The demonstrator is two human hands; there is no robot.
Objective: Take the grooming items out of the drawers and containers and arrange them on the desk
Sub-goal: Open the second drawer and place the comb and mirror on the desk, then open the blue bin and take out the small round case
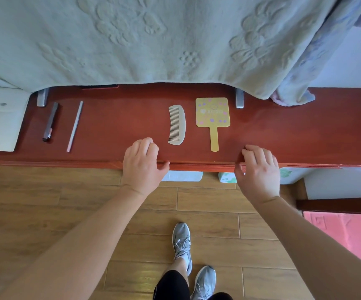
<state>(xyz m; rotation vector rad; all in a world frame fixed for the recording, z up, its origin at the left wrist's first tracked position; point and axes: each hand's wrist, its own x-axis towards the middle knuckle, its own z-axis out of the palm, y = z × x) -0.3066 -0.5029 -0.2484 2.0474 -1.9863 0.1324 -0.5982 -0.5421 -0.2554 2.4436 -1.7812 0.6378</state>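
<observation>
- While both bare arms stretch forward, the left hand (141, 163) clasps the front edge of the red-brown desk (305, 135), fingers curled on top, thumb along the lip.
- The right hand (258, 169) grips the same edge likewise, thumb tucked under it.
- Between the hands, further back, a pale comb (176, 125) lies beside a yellow hand mirror (213, 118), handle toward the front edge.
- Toward the left end lie a dark tube (50, 122) and a thin pencil (75, 126).
- A green blanket (131, 40) drapes over the back edge.
</observation>
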